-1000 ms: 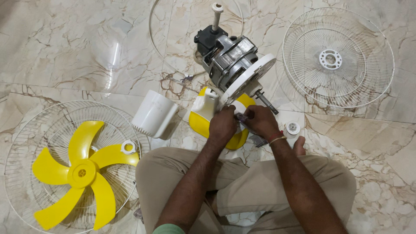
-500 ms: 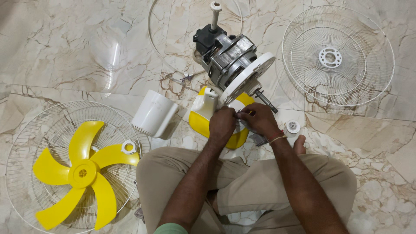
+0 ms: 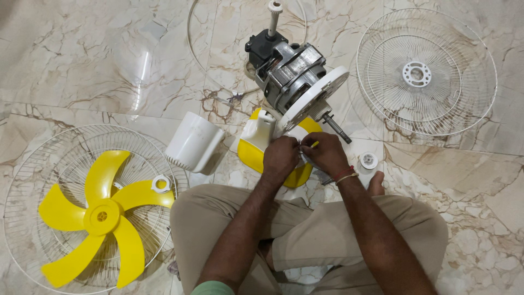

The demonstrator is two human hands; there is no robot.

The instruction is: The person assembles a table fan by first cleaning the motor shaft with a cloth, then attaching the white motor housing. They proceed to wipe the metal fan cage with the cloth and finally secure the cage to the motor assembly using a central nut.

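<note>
- Left hand and right hand together at scene centre, fingertips meeting on the neck joint of the yellow-and-white plastic fan body.
- Both curled and pinching at something small; whether clamped on a part or a tool, cannot tell.
- Bare metal fan motor with white round front plate tilted just far of the hands, shaft pointing right and near.
- White plastic motor cover just left of the left hand, on its side.
- Small white round plastic nut just right of the right wrist.
- Yellow five-blade plastic fan blade inside white wire guard, near left.
- Second white wire guard far right.
</note>
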